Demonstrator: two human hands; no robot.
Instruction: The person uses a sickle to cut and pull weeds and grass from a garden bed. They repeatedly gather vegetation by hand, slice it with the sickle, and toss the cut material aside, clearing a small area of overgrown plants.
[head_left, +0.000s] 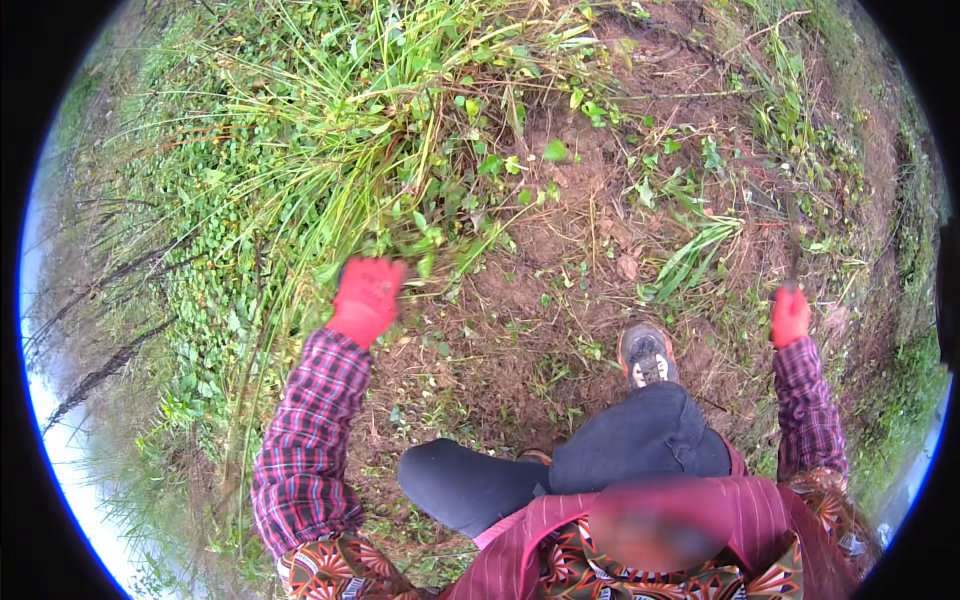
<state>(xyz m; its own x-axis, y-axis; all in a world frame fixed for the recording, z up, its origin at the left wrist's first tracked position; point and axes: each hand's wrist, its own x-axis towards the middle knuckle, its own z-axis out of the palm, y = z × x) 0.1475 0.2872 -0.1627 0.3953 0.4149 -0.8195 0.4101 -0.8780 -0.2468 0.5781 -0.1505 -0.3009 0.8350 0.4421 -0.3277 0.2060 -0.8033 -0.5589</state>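
Observation:
My left hand (367, 298), in a red glove, is at the near edge of a clump of long green grass (352, 157) mixed with leafy vines. Its fingers are curled and blurred, and leaves overlap them, so whether they grip any stems is unclear. Off to the right, my right hand (790, 316), also gloved in red, is closed around the handle of a thin, dark-bladed hand tool (794, 259). The tool points away from me; its far end blurs into the background, hiding the blade's exact shape.
Reddish-brown soil (517, 300) with scattered cuttings lies between my hands. A bundle of cut green blades (694, 259) lies on it, beyond my shoe (646, 354). Dense low vines (217, 240) cover the left side, and dark bare branches (112, 367) stick out at far left.

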